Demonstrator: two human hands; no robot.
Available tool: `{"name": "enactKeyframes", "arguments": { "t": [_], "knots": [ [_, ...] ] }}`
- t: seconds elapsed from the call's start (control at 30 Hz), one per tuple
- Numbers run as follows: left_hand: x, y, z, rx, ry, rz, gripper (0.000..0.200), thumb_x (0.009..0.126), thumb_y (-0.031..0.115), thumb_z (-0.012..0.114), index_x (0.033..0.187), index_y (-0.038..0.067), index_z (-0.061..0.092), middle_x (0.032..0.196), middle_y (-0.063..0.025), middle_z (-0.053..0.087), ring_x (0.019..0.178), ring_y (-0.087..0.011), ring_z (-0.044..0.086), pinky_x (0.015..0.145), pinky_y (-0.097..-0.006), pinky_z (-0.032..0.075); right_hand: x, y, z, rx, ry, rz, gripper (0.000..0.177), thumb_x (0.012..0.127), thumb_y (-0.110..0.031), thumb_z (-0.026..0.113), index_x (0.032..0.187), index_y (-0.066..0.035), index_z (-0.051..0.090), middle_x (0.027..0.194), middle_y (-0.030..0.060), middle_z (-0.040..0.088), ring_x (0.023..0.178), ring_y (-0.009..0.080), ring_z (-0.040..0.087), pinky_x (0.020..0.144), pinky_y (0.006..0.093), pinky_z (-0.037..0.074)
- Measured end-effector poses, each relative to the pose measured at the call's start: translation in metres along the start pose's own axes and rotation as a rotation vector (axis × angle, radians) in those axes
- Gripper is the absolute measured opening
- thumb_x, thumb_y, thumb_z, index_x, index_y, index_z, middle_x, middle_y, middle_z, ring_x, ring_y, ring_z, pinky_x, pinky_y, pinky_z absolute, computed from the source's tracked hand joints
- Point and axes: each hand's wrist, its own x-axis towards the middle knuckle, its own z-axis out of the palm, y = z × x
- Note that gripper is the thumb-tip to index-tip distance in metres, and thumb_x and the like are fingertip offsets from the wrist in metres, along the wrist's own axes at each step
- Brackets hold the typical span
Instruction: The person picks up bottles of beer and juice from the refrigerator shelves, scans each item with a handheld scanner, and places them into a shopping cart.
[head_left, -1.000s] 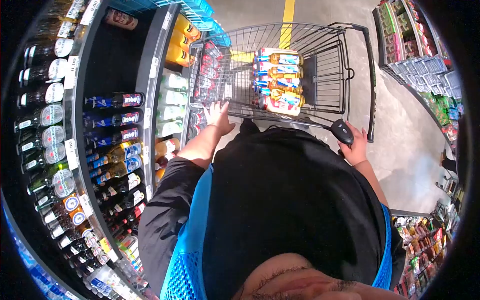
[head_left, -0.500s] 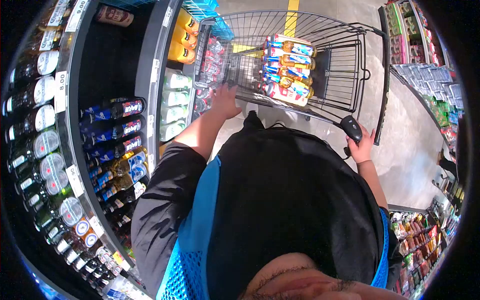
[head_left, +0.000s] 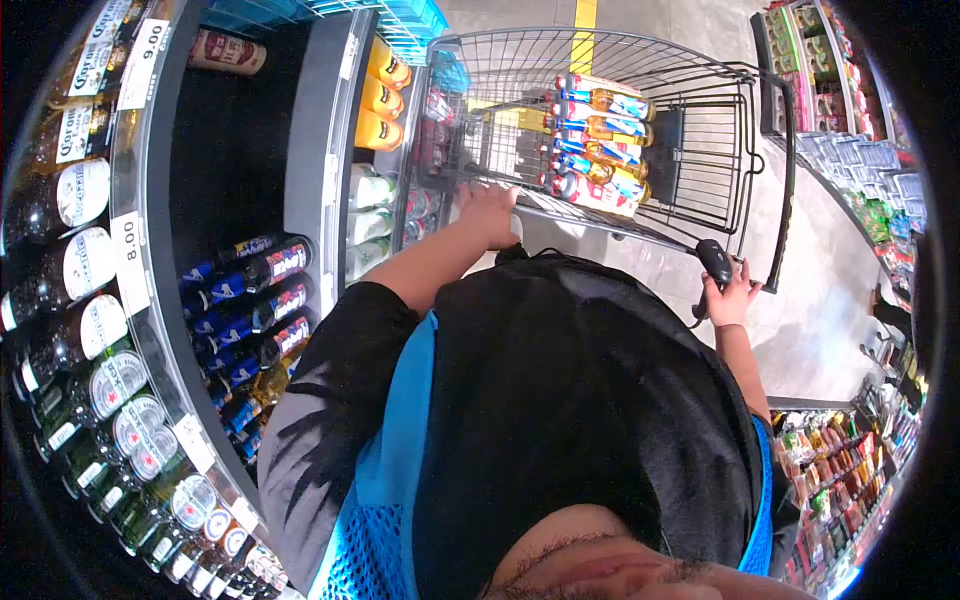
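My left hand [head_left: 488, 215] is on the near side rim of a metal shopping cart [head_left: 690, 165], its fingers curled over the wire. At the cart's right corner, my right hand [head_left: 733, 298] is around a black handheld device [head_left: 713, 262] that looks like a scanner; its lower part is partly hidden. Packs of bottles with amber contents and blue and white labels [head_left: 603, 128] lie in the middle of the cart. Bottles with red caps [head_left: 436, 125] are at its left end, seen through the wires.
Close on the left, a drinks shelf [head_left: 150, 290] holds green, dark blue and orange bottles. Blue baskets [head_left: 405, 18] stand at the top left. Goods shelves [head_left: 840, 130] line the right side, with another rack [head_left: 825, 455] at lower right.
The cart and both hands have shifted right in view. The left shelf looks nearer and its bottles sit lower. My left hand's fingers are more bent over the rim.
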Motion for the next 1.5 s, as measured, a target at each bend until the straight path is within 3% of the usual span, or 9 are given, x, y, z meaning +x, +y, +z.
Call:
{"name": "enactKeyframes", "arguments": {
  "t": [0.17,0.33,0.43,0.53,0.83,0.97,1.5],
  "knots": [
    [0.012,-0.014,0.006,-0.051,0.016,0.119,0.097,0.069,0.053,0.071,0.149,0.019,0.029,0.147,-0.0164,0.036,0.135,-0.0357,0.034,0.107,-0.0601,0.022,0.013,0.013,0.015,0.057,-0.08,0.075,0.06,0.08,-0.051,0.063,0.128,-0.017,0.059,0.138,0.0097,0.052,0.144,0.03,0.024,0.113,0.0628,-0.002],
    [0.022,-0.019,0.01,-0.057,0.011,0.159,0.099,0.068,0.057,0.07,0.149,0.019,0.029,0.148,-0.0175,0.036,0.135,-0.0368,0.035,0.106,-0.0611,0.022,0.025,0.024,0.022,0.087,-0.13,0.102,0.048,0.083,-0.052,0.06,0.119,-0.02,0.067,0.138,0.0108,0.053,0.144,0.0292,0.023,0.113,0.0618,-0.004],
    [0.024,-0.02,0.01,-0.126,-0.021,0.172,0.093,0.068,0.053,0.071,0.147,0.021,0.035,0.149,-0.0181,0.034,0.134,-0.0357,0.035,0.108,-0.0635,0.016,0.025,0.025,0.027,0.045,-0.062,0.096,0.048,0.082,-0.052,0.061,0.115,-0.02,0.069,0.134,0.0106,0.056,0.144,0.0293,0.023,0.113,0.0605,-0.005],
    [0.021,-0.018,0.008,-0.161,-0.025,0.154,0.091,0.068,0.052,0.07,0.146,0.019,0.035,0.148,-0.0179,0.035,0.133,-0.0363,0.035,0.107,-0.0635,0.018,0.03,0.019,0.02,0.075,-0.137,0.113,0.049,0.081,-0.05,0.06,0.118,-0.019,0.066,0.139,0.0093,0.052,0.146,0.0276,0.017,0.112,0.0607,-0.009],
    [0.017,-0.027,0.009,-0.161,0.029,0.145,0.089,0.067,0.048,0.068,0.145,0.018,0.037,0.148,-0.0178,0.034,0.134,-0.0373,0.034,0.108,-0.0638,0.016,0.025,0.012,0.019,0.142,-0.11,0.121,0.044,0.08,-0.049,0.061,0.114,-0.02,0.068,0.136,0.0078,0.055,0.146,0.0283,0.017,0.112,0.0597,-0.01],
    [0.02,-0.033,0.012,-0.111,0.047,0.163,0.092,0.068,0.054,0.069,0.146,0.019,0.035,0.149,-0.0168,0.033,0.134,-0.0369,0.034,0.107,-0.0627,0.019,0.027,0.005,0.015,0.098,-0.137,0.14,0.052,0.08,-0.052,0.061,0.122,-0.021,0.064,0.136,0.0091,0.055,0.146,0.0284,0.018,0.113,0.0588,-0.009],
    [0.019,-0.043,0.014,-0.043,0.051,0.181,0.095,0.071,0.062,0.068,0.147,0.02,0.032,0.151,-0.0171,0.03,0.135,-0.038,0.032,0.108,-0.0609,0.018,0.006,-0.022,-0.006,0.111,-0.114,0.143,0.055,0.079,-0.052,0.062,0.124,-0.021,0.063,0.133,0.007,0.058,0.146,0.0291,0.019,0.114,0.0592,-0.005]
  ]
}}
